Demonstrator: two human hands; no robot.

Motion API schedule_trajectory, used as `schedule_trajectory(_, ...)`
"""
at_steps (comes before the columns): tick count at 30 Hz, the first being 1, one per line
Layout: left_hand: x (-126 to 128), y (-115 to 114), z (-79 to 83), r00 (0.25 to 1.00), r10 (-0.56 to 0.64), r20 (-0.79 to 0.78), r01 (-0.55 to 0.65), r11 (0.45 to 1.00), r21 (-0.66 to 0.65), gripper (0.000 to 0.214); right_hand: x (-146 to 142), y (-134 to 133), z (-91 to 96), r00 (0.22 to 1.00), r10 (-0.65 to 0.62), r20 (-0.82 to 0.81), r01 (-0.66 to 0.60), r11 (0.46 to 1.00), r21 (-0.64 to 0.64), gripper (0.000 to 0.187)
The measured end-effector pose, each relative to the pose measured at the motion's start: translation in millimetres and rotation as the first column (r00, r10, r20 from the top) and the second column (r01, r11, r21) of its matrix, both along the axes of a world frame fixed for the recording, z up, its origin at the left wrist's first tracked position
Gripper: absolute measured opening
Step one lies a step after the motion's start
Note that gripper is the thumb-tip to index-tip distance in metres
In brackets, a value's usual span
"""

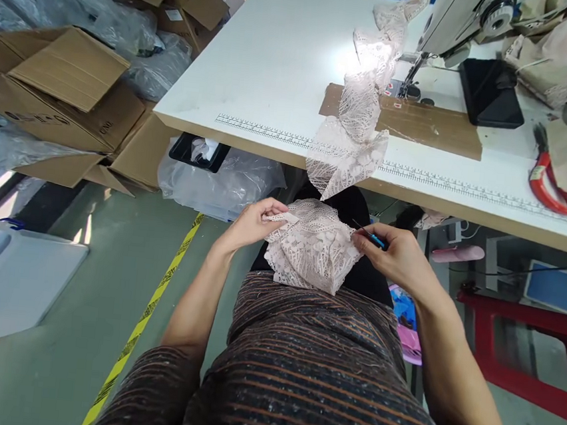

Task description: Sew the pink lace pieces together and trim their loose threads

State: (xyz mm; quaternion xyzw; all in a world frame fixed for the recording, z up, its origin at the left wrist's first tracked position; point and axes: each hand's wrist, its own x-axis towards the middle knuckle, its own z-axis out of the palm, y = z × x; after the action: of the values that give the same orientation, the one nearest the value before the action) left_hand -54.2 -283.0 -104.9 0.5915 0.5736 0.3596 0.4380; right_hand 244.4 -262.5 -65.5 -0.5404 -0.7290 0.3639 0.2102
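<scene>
A gathered piece of pale pink lace fabric [313, 249] lies across my lap, below the front edge of the table. My left hand [255, 223] is closed on its left edge, pinching a narrow white strip there. At the right edge, my right hand [393, 250] pinches the lace between thumb and fingertips. That hand also holds a small blue-handled tool [376, 240] with a thin dark tip pointing left; its exact kind cannot be made out. A strip of joined lace pieces [361, 106] runs over the tabletop and hangs down over the front edge.
The sewing machine [452, 21] stands on the white table [278, 58]. To its right are a black phone [490, 92], red-handled scissors [547, 181] and fabric piles [553, 65]. Cardboard boxes [66, 78] and plastic bags fill the left. A red stool [515, 355] stands at lower right.
</scene>
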Motion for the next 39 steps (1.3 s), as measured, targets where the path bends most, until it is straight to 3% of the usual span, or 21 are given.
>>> schedule_trajectory(6, -3, 1, 10.7, 0.983, -0.044, 0.179, 0.05, 0.998, -0.031, 0.033, 3, 1, 1.4, 0.991, -0.097, 0.097, 0.084, 0.988, 0.128, 0.042)
schedule_trajectory(9, -3, 4, 14.6, 0.965, -0.082, 0.248, 0.091, 0.995, -0.026, 0.04, 6, 3, 2.3, 0.983, -0.087, 0.165, 0.066, 0.99, 0.127, 0.033)
schedule_trajectory(12, -1, 7, 16.8, 0.935, -0.106, 0.338, 0.11, 0.994, 0.007, 0.048, 8, 2, 7.9, 0.994, -0.03, 0.105, 0.022, 0.997, 0.069, 0.034)
schedule_trajectory(18, 1, 19, 14.8, 0.899, -0.164, 0.405, 0.164, 0.986, 0.035, 0.05, 0, -9, 30.9, 0.959, 0.185, -0.216, -0.221, 0.963, -0.156, 0.035)
schedule_trajectory(23, 7, 28, 15.7, 0.92, -0.203, 0.336, 0.179, 0.979, 0.101, 0.022, -26, -17, 54.8, 0.832, 0.423, -0.358, -0.491, 0.863, -0.121, 0.022)
schedule_trajectory(26, 16, 29, 20.3, 0.926, -0.233, 0.297, 0.205, 0.971, 0.121, 0.024, -46, -15, 61.1, 0.719, 0.532, -0.448, -0.625, 0.776, -0.082, 0.017)
schedule_trajectory(28, 21, 28, 24.5, 0.902, -0.242, 0.357, 0.23, 0.97, 0.078, 0.023, -58, -11, 57.3, 0.726, 0.498, -0.474, -0.574, 0.818, -0.02, 0.017)
schedule_trajectory(30, 26, 26, 28.9, 0.85, -0.234, 0.472, 0.26, 0.966, 0.012, 0.033, -67, -5, 48.0, 0.805, 0.371, -0.463, -0.398, 0.916, 0.043, 0.019)
schedule_trajectory(32, 27, 24, 33.3, 0.796, -0.226, 0.562, 0.294, 0.955, -0.033, 0.049, -70, 0, 37.0, 0.866, 0.241, -0.438, -0.239, 0.969, 0.061, 0.022)
schedule_trajectory(34, 27, 23, 37.1, 0.793, -0.242, 0.559, 0.315, 0.948, -0.037, 0.055, -69, 3, 28.2, 0.895, 0.176, -0.41, -0.17, 0.984, 0.052, 0.023)
schedule_trajectory(39, 26, 24, 42.2, 0.866, -0.267, 0.423, 0.305, 0.952, -0.024, 0.036, -62, 3, 19.1, 0.935, 0.154, -0.319, -0.12, 0.985, 0.125, 0.026)
